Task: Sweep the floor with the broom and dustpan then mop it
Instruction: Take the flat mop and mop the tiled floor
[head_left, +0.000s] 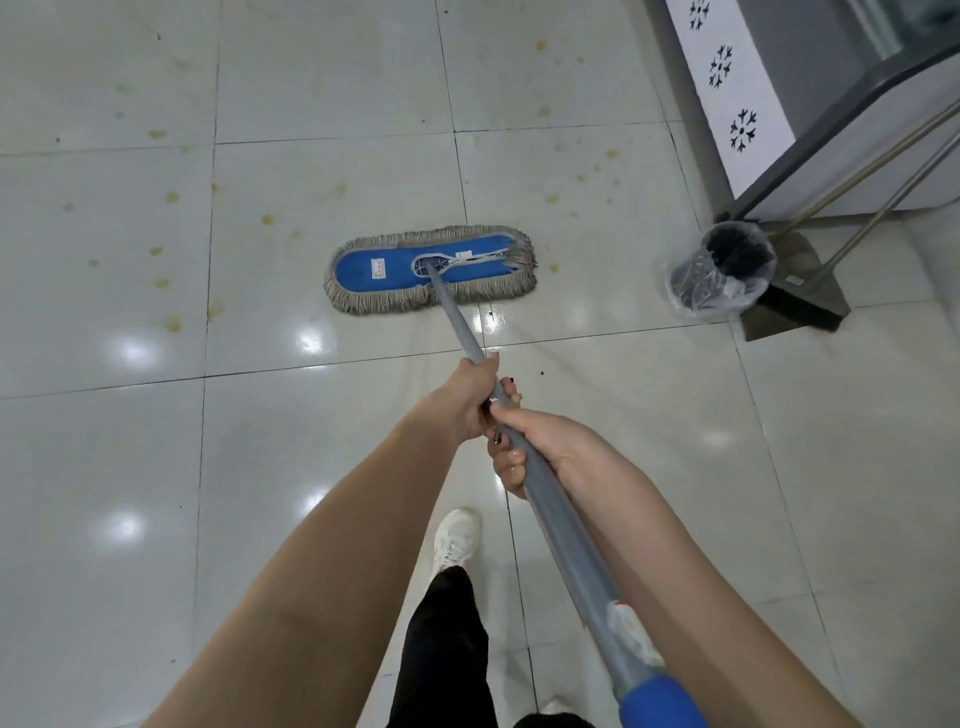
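A flat mop with a blue head (387, 265) and a grey fringe lies on the pale tiled floor (104, 441) in the middle of the view. Its grey handle (566, 545) runs back toward me and ends in a blue grip. My left hand (467, 397) is closed around the handle further down. Just behind it, my right hand (545, 449) grips the same handle. At the right, the broom (800, 306) and the grey dustpan (800, 265) lean against a counter, their long handles slanting up.
Yellowish stains (171, 322) dot the tiles around and beyond the mop head. A small bin (719, 273) lined with clear plastic stands beside the broom. A grey counter (831, 130) with a white patterned panel fills the top right. My white shoe (456, 540) is below the hands.
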